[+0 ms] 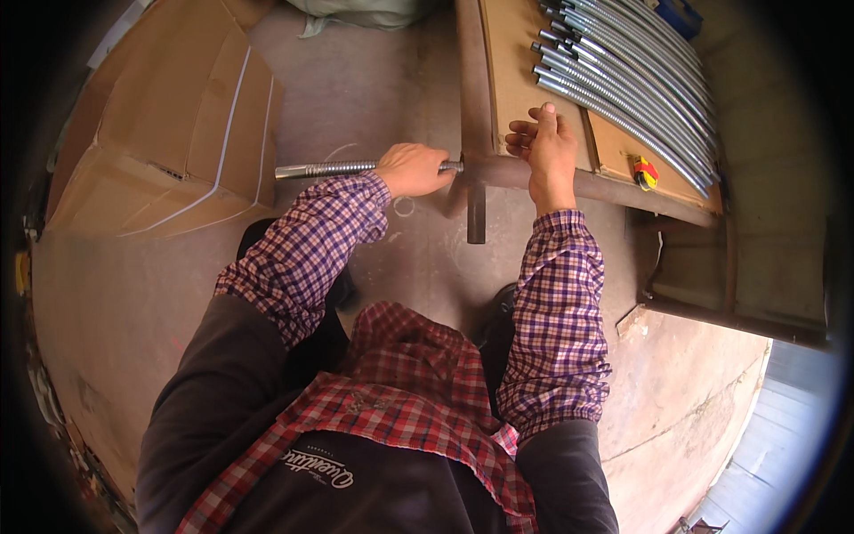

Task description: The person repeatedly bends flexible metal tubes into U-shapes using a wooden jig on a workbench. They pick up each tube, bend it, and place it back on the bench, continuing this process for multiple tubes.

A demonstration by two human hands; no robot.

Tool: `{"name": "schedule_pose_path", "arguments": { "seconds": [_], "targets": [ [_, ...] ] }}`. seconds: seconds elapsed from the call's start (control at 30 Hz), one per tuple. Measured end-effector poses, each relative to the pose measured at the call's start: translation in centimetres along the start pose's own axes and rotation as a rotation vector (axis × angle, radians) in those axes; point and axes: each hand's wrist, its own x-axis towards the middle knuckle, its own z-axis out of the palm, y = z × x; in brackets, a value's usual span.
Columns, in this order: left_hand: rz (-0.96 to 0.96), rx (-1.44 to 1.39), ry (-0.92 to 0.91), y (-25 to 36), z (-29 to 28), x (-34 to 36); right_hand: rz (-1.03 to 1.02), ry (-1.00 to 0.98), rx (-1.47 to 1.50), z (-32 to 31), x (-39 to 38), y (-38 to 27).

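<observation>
My left hand (pixel 414 170) is closed round a ribbed metal tube (pixel 331 168). The tube lies level, its smooth end pointing left, while its right end meets the metal frame at the table's corner (pixel 479 171). Whether that end sits in the frame or only touches it, I cannot tell. Over the near edge of the cardboard-covered table (pixel 516 67) is my right hand (pixel 553 149), its fingers apart and nothing in them. Beyond it, several similar ribbed metal tubes (pixel 623 80) lie side by side on the tabletop. A short dark pipe (pixel 477 215) projects toward me from the frame corner.
A red and yellow tape measure (pixel 646 173) rests by the table's near edge. Something blue (pixel 680 16) lies at the far right. On the floor at left stands a large strapped cardboard box (pixel 169 116). A pale sack (pixel 356 12) is at the back.
</observation>
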Motion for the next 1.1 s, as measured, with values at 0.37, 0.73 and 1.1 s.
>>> {"name": "schedule_pose_path", "arguments": {
  "seconds": [0.37, 0.73, 1.1],
  "targets": [
    [-0.002, -0.019, -0.048, 0.2, -0.9, -0.3, -0.041, -0.061, -0.111, 0.4, 0.2, -0.1],
    [-0.170, 0.037, -0.299, 4.5, -3.0, -0.1, -0.458, -0.298, -0.573, 6.8, -0.8, 1.2],
    [-0.107, 0.016, 0.034, 5.1, -3.6, -2.2, -0.552, -1.100, -1.008, 21.4, -7.9, 0.1]
  ]
}}
